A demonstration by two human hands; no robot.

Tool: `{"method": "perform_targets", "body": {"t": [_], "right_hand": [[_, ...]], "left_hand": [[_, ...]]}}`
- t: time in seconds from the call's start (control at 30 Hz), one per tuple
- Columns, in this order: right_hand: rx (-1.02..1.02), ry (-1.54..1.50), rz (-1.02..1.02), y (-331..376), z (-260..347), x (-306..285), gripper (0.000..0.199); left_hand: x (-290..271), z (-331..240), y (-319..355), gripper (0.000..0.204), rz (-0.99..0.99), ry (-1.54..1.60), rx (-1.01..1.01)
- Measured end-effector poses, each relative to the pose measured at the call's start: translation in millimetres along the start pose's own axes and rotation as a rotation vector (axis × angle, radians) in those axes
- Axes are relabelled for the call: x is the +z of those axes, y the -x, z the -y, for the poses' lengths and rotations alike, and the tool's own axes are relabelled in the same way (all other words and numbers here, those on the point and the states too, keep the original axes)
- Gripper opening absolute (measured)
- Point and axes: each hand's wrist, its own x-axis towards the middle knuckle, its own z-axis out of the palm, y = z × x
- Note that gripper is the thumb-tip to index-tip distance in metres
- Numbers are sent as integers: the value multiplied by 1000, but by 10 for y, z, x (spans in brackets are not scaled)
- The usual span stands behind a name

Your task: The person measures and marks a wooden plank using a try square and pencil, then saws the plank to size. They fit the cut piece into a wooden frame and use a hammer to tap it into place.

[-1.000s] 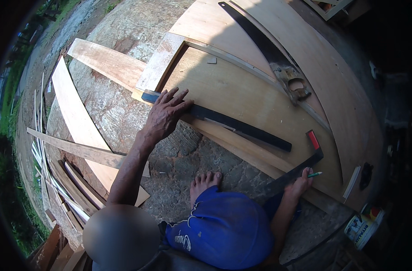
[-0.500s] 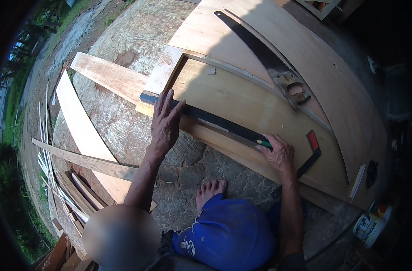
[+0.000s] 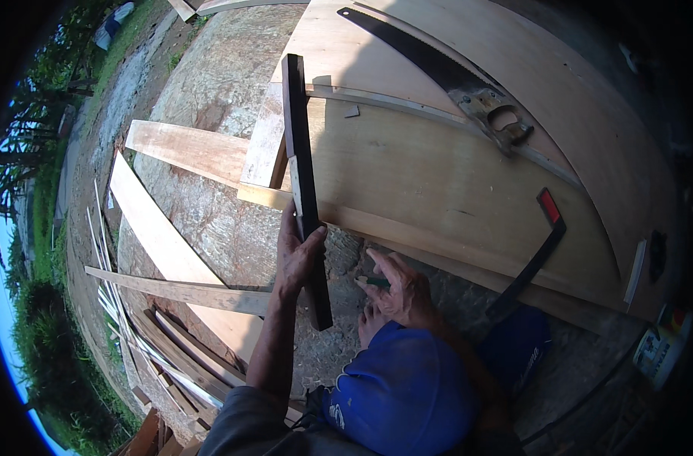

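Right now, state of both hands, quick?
Left hand: closed around the dark bar, holding it off the panel's near edge at an angle.
Right hand: holding the green pencil, index finger extended.

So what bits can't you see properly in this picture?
All in the head view:
Left hand: some fingers are hidden behind the long dark bar.
Green pencil: the right hand covers its back end.
Bare foot: mostly hidden by the right hand and blue trouser leg.
Small black object, far right: too small and shadowed to name.
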Motion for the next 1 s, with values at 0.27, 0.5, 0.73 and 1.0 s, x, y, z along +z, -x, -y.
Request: {"method": "perform_targets", "body": {"t": [0.27,0.5,0.73,1.0], "right_hand": [[134,-44,-237,38,-542,-390,47],[176,-96,-256,17,-569,-377,40],[181,-154,-266,-57,-591,-299,37],[-1,-81,-191,-551,-295,-86,32]], "left_hand": [[-411,153,265,75,-43,-880,122],[-365,218,226,75,-44,-780,123],[-426,204,191,74,-30,-788,141],[-421,195,188,70,-75,-877,125]]}}
